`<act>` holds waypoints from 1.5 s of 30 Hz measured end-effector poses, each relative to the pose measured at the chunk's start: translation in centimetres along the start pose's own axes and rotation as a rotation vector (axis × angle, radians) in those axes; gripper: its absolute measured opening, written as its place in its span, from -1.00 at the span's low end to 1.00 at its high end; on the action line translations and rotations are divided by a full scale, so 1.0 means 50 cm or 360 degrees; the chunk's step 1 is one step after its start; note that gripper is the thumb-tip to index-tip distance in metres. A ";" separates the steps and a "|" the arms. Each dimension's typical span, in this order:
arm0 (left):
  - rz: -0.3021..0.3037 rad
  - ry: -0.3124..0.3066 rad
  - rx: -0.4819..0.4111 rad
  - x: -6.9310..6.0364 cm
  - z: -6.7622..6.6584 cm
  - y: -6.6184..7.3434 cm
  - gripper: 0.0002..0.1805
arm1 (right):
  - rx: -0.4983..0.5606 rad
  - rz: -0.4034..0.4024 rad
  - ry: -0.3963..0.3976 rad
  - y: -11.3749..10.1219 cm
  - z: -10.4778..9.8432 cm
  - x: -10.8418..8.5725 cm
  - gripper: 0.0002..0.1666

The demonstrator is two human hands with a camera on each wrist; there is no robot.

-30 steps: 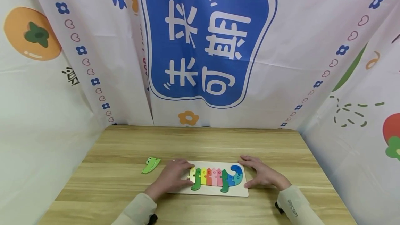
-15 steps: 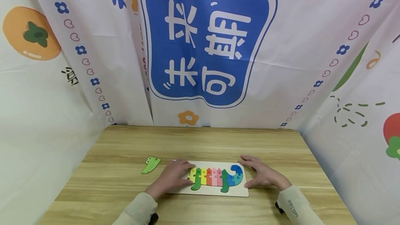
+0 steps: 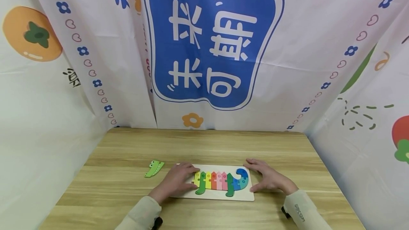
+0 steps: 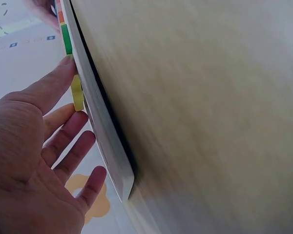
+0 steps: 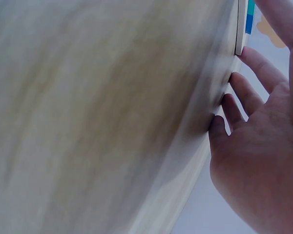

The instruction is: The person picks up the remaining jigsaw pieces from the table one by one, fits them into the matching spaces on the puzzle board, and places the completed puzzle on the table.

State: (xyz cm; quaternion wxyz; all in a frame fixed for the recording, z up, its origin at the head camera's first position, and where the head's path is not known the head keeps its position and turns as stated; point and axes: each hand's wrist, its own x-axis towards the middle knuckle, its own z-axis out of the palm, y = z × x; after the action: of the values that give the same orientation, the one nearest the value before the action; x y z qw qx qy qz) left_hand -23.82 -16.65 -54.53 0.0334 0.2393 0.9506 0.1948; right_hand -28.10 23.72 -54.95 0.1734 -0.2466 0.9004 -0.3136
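Note:
A pale wooden puzzle board (image 3: 220,197) lies on the table, bearing a row of coloured pieces. My left hand (image 3: 176,181) is over its left end, thumb and index finger pinching the light yellow puzzle piece (image 3: 197,178) at the row's left end. In the left wrist view this yellow piece stands slightly above the board's face, between those fingers. My right hand (image 3: 266,176) rests at the board's right end, fingers loosely spread; in the right wrist view the index fingertip touches the board's corner. A green crocodile-head piece (image 3: 154,168) lies loose on the table left of the board.
The wooden table (image 3: 204,144) reaches back to a printed cloth (image 3: 281,91) hanging behind it, with more cloth at both sides. Beside the yellow piece stand a green leg piece (image 3: 201,184), several coloured body pieces and a blue tail (image 3: 243,179).
At the left end of the row, the yellow piece has tilted a little and lies flatter beside the green leg piece. Both hands have barely moved.

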 end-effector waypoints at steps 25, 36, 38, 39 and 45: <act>-0.0013 0.0043 -0.0060 -0.007 -0.016 -0.007 -0.32 | -0.0012 -0.0053 0.0005 0.004 0.001 0.007 0.14; -0.0182 0.0418 0.0064 -0.040 -0.057 -0.101 -0.38 | -0.0015 -0.0037 0.0010 0.003 0.000 0.005 0.15; -0.0270 0.0455 0.0069 -0.055 -0.064 -0.127 -0.35 | -0.0016 -0.0036 0.0009 0.002 0.001 0.005 0.15; -0.0315 0.0470 0.0084 -0.062 -0.067 -0.139 -0.33 | -0.0016 -0.0036 0.0009 0.002 0.001 0.005 0.15; -0.0510 0.0479 0.0159 -0.100 -0.083 -0.197 -0.22 | -0.0014 -0.0033 0.0010 0.000 0.000 0.000 0.16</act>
State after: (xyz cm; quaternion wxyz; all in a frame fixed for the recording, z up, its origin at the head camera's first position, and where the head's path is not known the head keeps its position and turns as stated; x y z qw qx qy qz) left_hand -24.39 -28.43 -54.67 -0.0903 0.0549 0.9792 0.1734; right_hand -28.09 23.73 -54.96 0.1661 -0.2558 0.8997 -0.3122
